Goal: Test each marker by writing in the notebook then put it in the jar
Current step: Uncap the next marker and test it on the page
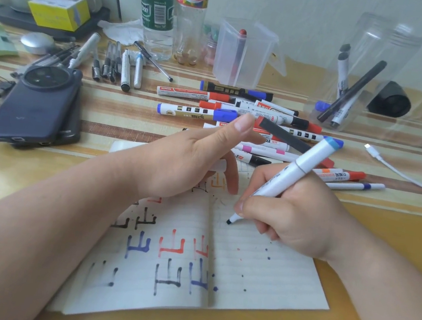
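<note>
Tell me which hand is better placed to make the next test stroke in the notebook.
Right. The right hand grips the uncapped white marker in a writing hold, its tip just at the right page of the notebook. The left hand is open above the left page, with no marker visible in it.

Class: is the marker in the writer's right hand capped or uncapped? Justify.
Uncapped at the writing end: the white marker gripped by the right hand shows a bare dark chisel tip over the notebook.
</note>
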{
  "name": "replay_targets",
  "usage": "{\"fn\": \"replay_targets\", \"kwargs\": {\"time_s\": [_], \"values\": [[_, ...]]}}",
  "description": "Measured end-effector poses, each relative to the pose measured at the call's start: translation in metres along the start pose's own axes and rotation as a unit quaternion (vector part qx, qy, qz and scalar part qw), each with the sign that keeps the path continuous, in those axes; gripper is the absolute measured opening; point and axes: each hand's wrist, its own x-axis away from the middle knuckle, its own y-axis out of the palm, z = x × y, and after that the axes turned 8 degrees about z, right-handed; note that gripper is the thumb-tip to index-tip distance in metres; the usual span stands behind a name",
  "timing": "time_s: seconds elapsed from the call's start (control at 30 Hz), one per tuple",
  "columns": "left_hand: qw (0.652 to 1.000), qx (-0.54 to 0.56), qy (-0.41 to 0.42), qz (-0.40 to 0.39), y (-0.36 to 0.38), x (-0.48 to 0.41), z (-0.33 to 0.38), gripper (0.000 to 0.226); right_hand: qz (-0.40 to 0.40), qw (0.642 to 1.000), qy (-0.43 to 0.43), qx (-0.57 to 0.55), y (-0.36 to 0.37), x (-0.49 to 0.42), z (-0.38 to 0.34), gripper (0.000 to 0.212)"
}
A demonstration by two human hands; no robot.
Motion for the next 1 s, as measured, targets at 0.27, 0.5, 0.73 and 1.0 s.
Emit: {"fn": "replay_targets", "kwargs": {"time_s": [0.27,0.5,0.73,1.0], "values": [[0.999,-0.024,0.04,0.015,-0.004,0.0,-0.004,0.037,0.055,0.959,0.013,-0.279,-0.007,-0.002,0.013,0.023],[0.991,-0.043,0.117,0.055,0.001,-0.003,-0.009,0.041,0.124,0.908,-0.042,-0.397,-0.012,-0.009,0.013,0.008],[0.986,-0.005,0.15,0.065,0.004,-0.006,-0.006,0.056,0.128,0.91,-0.03,-0.393,-0.01,-0.009,0.014,0.007],[0.984,0.036,0.162,0.064,0.005,-0.006,-0.004,0.058,0.12,0.905,-0.022,-0.408,-0.013,-0.009,0.018,0.011]]}}
